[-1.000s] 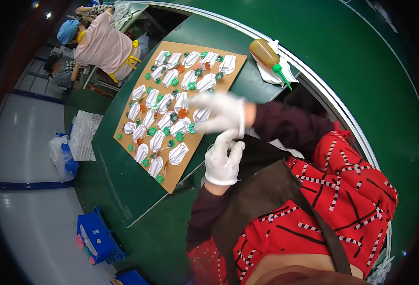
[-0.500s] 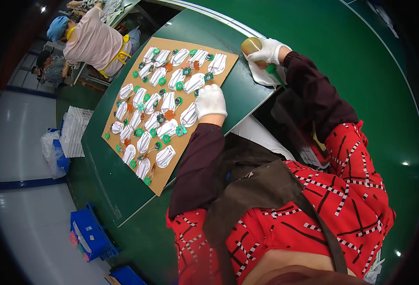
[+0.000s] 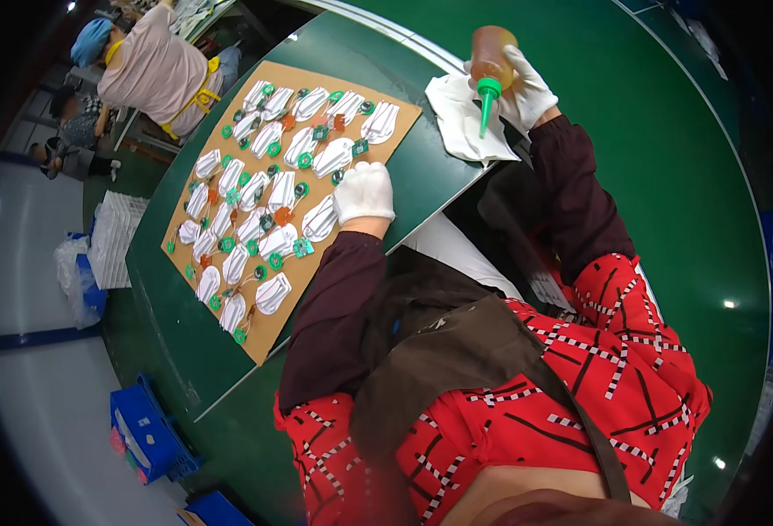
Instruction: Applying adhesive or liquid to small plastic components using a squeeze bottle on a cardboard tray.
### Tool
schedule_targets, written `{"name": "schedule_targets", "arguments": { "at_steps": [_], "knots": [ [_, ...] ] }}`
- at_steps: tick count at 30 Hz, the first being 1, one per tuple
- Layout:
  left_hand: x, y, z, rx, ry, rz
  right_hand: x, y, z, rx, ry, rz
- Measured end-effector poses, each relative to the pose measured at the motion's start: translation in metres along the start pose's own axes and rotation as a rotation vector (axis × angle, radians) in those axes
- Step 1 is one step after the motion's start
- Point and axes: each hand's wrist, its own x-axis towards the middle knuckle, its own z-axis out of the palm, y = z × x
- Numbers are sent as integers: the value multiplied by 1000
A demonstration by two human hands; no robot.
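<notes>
My right hand (image 3: 527, 98), in a white glove, is wrapped round a squeeze bottle (image 3: 492, 54) of amber liquid with a green nozzle pointing down. Below the nozzle, a white cloth (image 3: 456, 118) lies on the table's right corner. On the green table (image 3: 171, 337), a brown cardboard sheet (image 3: 395, 145) carries rows of white folded pieces (image 3: 332, 156) with thin wires, green round parts (image 3: 305, 160) and small orange and green boards. My left hand (image 3: 364, 193), also gloved, is closed at the sheet's right edge; its fingertips are hidden.
Stacked white trays (image 3: 116, 237) and a blue bin (image 3: 154, 430) stand on the floor to the left. At the far left, a person in a blue cap (image 3: 154, 70) works at another table; another person (image 3: 79, 118) is beyond. The table's near edge runs just before my body.
My right hand has turned the bottle so it stands more upright, nozzle down, uncovering more of the cloth. The left hand stays by the sheet's edge. The whole view has shifted slightly.
</notes>
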Motion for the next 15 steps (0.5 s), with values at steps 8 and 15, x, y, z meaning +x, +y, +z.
{"name": "schedule_targets", "arguments": {
  "at_steps": [8, 15],
  "knots": [
    [-45, -19, -1, -396, 446, 107, 2, 31, 20, 138, -167, 12],
    [-121, -74, -7, -369, 622, -290, 9, 72, 48, -30, -133, -27]
  ]
}}
